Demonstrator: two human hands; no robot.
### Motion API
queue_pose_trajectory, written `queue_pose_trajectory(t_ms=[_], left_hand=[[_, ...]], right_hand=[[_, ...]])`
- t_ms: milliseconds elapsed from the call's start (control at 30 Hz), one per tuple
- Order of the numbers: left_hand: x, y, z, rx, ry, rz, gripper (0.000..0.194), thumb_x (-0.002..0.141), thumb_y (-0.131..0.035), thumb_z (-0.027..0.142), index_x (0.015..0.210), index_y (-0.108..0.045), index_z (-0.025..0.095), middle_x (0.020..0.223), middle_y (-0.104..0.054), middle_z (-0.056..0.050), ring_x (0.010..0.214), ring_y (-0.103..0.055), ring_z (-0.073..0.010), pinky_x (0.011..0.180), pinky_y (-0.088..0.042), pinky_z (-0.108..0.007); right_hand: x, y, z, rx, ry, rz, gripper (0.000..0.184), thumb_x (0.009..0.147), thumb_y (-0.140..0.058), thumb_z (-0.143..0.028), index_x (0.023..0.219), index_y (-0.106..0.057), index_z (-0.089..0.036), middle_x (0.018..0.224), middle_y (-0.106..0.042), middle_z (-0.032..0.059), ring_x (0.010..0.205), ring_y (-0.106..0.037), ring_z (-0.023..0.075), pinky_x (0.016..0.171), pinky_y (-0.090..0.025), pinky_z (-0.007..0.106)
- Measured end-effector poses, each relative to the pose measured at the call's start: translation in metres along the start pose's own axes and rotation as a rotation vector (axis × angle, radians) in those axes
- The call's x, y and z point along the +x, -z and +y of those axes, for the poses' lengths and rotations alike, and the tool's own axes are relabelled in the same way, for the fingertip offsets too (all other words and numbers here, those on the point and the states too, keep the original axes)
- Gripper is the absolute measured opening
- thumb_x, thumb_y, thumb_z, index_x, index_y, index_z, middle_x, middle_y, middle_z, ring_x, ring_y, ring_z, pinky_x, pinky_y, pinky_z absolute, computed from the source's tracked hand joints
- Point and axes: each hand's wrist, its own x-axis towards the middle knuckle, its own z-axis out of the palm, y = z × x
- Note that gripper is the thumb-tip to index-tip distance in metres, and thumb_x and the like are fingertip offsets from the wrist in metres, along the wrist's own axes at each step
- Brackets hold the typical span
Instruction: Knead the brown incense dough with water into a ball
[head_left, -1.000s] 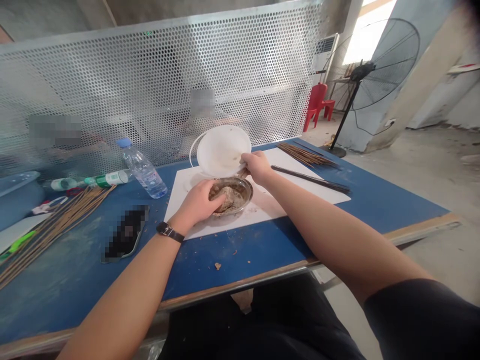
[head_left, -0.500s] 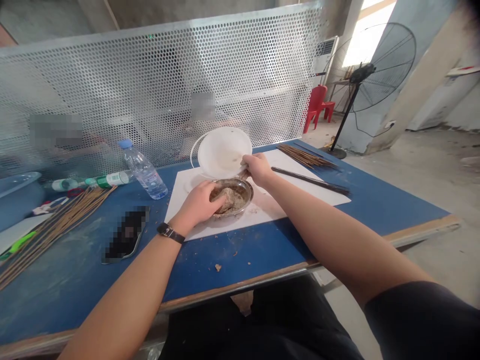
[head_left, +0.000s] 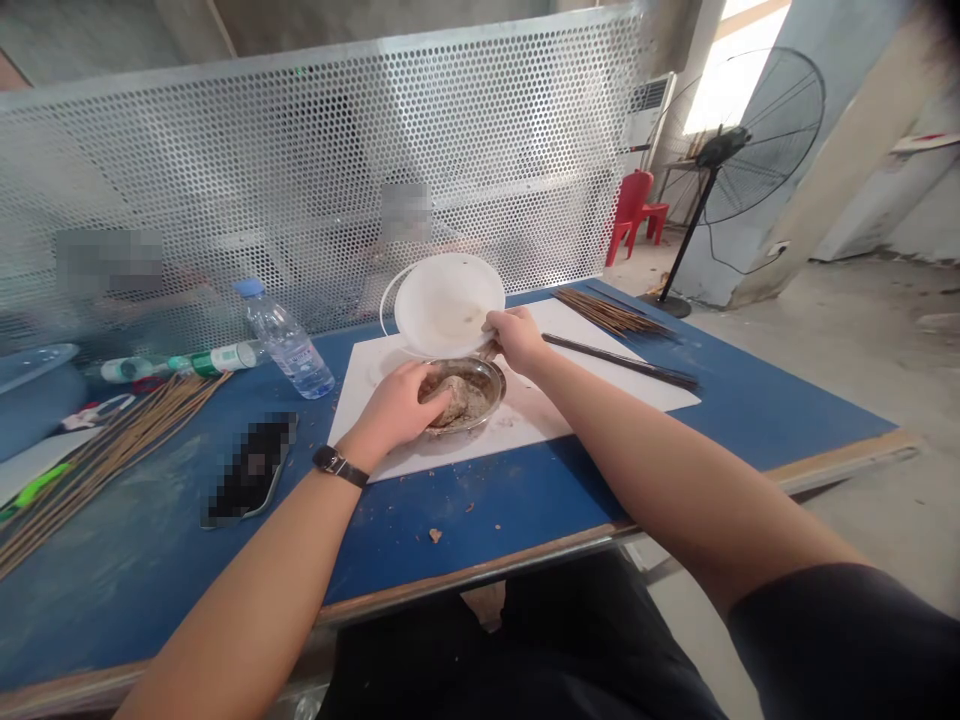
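A metal bowl [head_left: 491, 412] holding brown, wet-looking material stands on a white sheet [head_left: 531, 425]. My left hand [head_left: 401, 405], with a dark watch at the wrist, reaches over the bowl's left rim. Its thumb and fingers curl round a brown lump [head_left: 450, 402] inside; the fingertips are hidden. Just behind and above the bowl, a white plastic bucket [head_left: 435, 300] is tilted with its mouth towards me. My right hand [head_left: 516, 338] grips the bucket's lower right rim. Some cloudy matter shows inside the bucket.
Thin brown sticks [head_left: 611, 313] and a dark rod bundle [head_left: 622, 362] lie at right. Leftward are a water bottle [head_left: 289, 340], a phone [head_left: 251, 470], more sticks [head_left: 135, 440] and a blue basin [head_left: 37, 395]. A perforated metal screen [head_left: 465, 130] stands behind the table, people beyond it.
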Motion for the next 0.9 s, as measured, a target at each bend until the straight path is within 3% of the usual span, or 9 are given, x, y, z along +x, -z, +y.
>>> queue_pose_trajectory(t_ms=[300, 467, 900], left_hand=[[0.0008, -0.0023, -0.0018, -0.009, -0.005, 0.016, 0.036, 0.091, -0.061, 0.04, 0.12, -0.067, 0.019, 0.122, -0.069, -0.012, 0.113, -0.064, -0.0295, 0.099, -0.053, -0.046], [0.0007, -0.0016, -0.0011, -0.011, 0.013, 0.007, 0.038, 0.091, -0.061, 0.04, 0.121, -0.066, 0.019, 0.122, -0.069, -0.012, 0.111, -0.065, -0.0296, 0.097, -0.054, -0.047], [0.0002, -0.0013, -0.0005, -0.012, 0.017, 0.001, 0.038, 0.091, -0.06, 0.04, 0.121, -0.066, 0.019, 0.123, -0.07, -0.011, 0.11, -0.066, -0.0293, 0.094, -0.054, -0.044]], right_hand=[[0.0025, 0.001, 0.0011, -0.01, 0.001, 0.008, 0.019, 0.058, -0.058, -0.019, 0.055, -0.041, -0.026, 0.037, -0.03, -0.008, 0.033, -0.04, 0.0129, 0.035, -0.038, 0.027], [0.0038, 0.0023, 0.0033, -0.018, 0.009, -0.001, 0.016, 0.057, -0.057, -0.02, 0.054, -0.042, -0.026, 0.037, -0.037, -0.0052, 0.035, -0.042, 0.0139, 0.035, -0.038, 0.027], [0.0028, 0.0028, 0.0026, -0.018, 0.009, -0.013, 0.017, 0.058, -0.057, -0.02, 0.055, -0.042, -0.025, 0.037, -0.035, -0.0067, 0.034, -0.041, 0.0129, 0.036, -0.039, 0.027]])
